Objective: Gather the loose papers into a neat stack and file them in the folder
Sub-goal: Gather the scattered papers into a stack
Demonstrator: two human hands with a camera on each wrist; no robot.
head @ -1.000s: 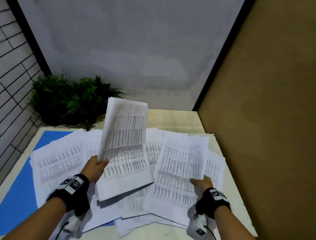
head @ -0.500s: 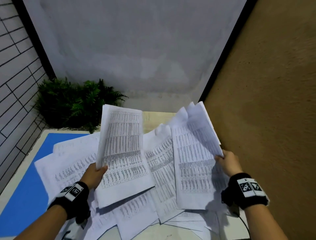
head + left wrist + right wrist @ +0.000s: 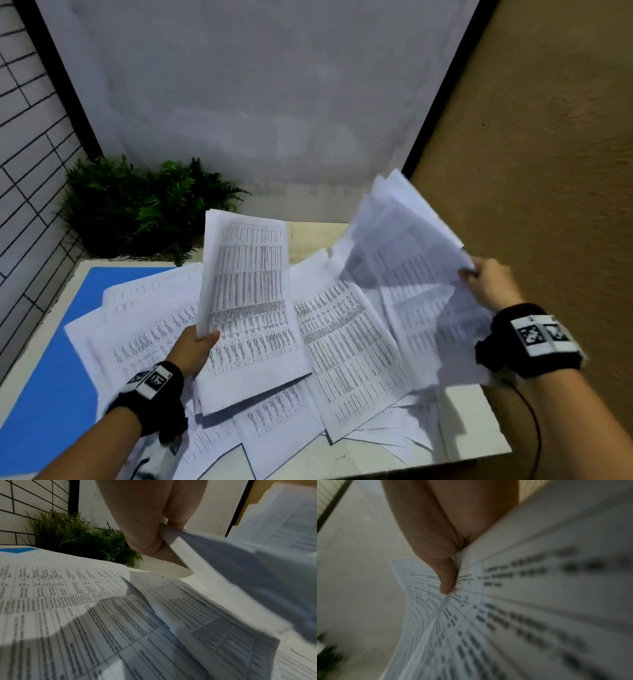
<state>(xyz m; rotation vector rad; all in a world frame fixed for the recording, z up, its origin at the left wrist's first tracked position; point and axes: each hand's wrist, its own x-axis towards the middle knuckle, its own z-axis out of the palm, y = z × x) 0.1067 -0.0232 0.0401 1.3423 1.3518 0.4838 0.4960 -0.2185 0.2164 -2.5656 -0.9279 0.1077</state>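
Observation:
Printed sheets of tables lie scattered over the white table (image 3: 462,418). My left hand (image 3: 197,346) grips a small stack of papers (image 3: 248,301) by its left edge, tilted up above the pile; the left wrist view shows the thumb pinching that stack (image 3: 223,563). My right hand (image 3: 486,284) pinches several sheets (image 3: 411,274) by their right edge, lifted and fanned, blurred by motion. Up close in the right wrist view, the thumb lies on the held sheets (image 3: 539,601). More loose papers (image 3: 346,349) lie flat between the hands. A blue folder (image 3: 44,377) lies under the papers at the left.
A green plant (image 3: 137,209) stands at the table's back left corner, against a tiled wall (image 3: 24,137). A brown wall (image 3: 548,171) runs close along the right side. The table's front edge (image 3: 445,462) is near my arms.
My right hand pinched sheets from the right of the pile and has lifted them up and to the right. The left hand has kept its stack raised, almost unmoved.

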